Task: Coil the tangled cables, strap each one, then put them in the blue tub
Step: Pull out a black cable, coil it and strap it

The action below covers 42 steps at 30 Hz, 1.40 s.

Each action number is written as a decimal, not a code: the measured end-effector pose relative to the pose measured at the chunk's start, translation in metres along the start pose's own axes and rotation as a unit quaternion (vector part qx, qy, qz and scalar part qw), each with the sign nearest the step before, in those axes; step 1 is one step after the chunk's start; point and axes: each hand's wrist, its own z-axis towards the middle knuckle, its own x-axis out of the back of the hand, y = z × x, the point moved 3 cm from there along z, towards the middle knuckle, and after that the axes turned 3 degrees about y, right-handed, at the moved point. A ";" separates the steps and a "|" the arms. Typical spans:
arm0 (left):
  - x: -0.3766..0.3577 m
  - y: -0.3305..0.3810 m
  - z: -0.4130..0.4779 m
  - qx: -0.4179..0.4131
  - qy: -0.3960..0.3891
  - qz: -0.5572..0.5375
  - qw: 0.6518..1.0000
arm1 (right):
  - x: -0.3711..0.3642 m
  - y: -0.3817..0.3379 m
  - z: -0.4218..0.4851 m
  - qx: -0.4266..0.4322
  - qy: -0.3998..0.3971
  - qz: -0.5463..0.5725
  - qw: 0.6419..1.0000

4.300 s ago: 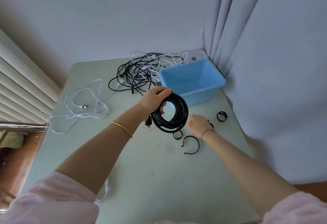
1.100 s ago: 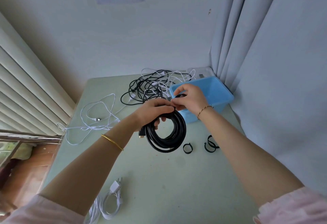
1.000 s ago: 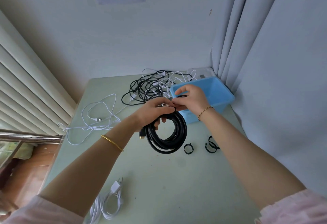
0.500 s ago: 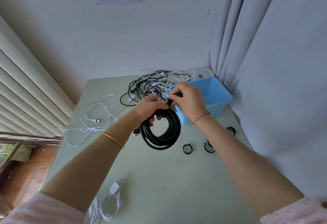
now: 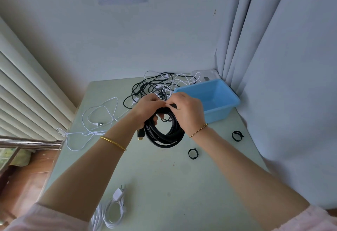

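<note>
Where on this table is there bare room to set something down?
Bare: the near middle of the table, between the bundled white cable and the loose strap. Crowded: the far edge, with the tangle beside the blue tub.

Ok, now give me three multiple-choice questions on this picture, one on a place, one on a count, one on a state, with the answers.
1. Where is the tub relative to the tangle?
A) to its right
B) to its left
C) on top of it

2. How many loose straps show on the table?
A) none
B) two
C) five

3. What state is the coil in?
A) lying in the tub
B) stretched out straight
C) held up by both hands

Answers:
1 A: the tub sits right of the tangle, by the curtain.
2 B: one lies near the coil, one nearer the curtain.
3 C: the left hand grips its top and the right hand pinches the held strap there.
</note>
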 end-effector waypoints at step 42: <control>0.001 0.029 -0.012 -0.064 -0.046 -0.031 0.996 | 0.011 0.012 0.027 -0.064 -0.161 0.157 0.972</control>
